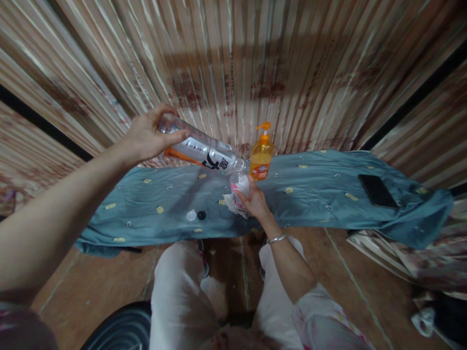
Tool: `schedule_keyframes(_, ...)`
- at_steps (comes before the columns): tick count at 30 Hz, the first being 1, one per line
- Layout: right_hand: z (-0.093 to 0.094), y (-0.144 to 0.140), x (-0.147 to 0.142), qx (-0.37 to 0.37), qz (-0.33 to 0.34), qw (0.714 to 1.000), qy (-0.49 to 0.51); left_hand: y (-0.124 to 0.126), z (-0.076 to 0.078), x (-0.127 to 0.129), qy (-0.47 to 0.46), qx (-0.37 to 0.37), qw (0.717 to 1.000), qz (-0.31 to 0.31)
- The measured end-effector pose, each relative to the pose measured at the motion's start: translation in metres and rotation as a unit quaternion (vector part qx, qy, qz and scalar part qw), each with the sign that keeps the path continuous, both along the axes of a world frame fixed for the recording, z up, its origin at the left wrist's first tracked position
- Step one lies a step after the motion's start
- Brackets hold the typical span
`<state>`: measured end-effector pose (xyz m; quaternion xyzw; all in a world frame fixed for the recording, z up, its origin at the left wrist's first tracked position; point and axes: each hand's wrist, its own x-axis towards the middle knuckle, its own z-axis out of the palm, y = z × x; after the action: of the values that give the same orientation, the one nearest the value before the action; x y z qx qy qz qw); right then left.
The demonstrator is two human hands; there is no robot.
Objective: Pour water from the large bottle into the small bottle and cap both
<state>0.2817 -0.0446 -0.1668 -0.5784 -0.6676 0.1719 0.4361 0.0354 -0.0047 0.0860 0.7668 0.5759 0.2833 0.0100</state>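
Head view shows the left hand gripping a clear bottle tilted mouth-down over a small cup clasped in the right hand above the teal cloth, mid-pour, so steady tilt matters next

A cloth lies spread over a low ledge against the wall. Near the cloth's middle, at its back edge, stands a pump bottle. Just left of it, the left hand holds a large bottle tipped above the cloth, mouth down over a small container held by the right hand near the front edge. Left of that hand, two caps lie side by side on the cloth. A phone lies toward the right end.
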Motion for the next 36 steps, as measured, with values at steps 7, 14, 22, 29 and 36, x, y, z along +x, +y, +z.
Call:
schedule_keyframes(7,0.004,-0.002,0.0,-0.011,0.001,1.0,-0.001,0.002,0.002,0.0,0.012,0.001,1.0,0.006)
schedule_keyframes(14,-0.002,0.0,0.001,0.015,0.01,1.0,0.001,0.002,0.004,0.002,0.011,0.006,1.0,0.001)
schedule_keyframes(22,0.001,-0.001,0.0,0.003,0.012,1.0,0.001,0.001,0.009,0.005,0.031,0.005,0.999,0.008)
schedule_keyframes(29,0.0,0.0,-0.001,0.001,0.011,1.0,0.001,0.001,0.01,0.006,0.036,0.003,0.999,0.014)
schedule_keyframes(36,-0.001,0.0,-0.001,0.005,0.01,1.0,0.001,0.0,0.013,0.008,0.034,0.001,0.999,0.014)
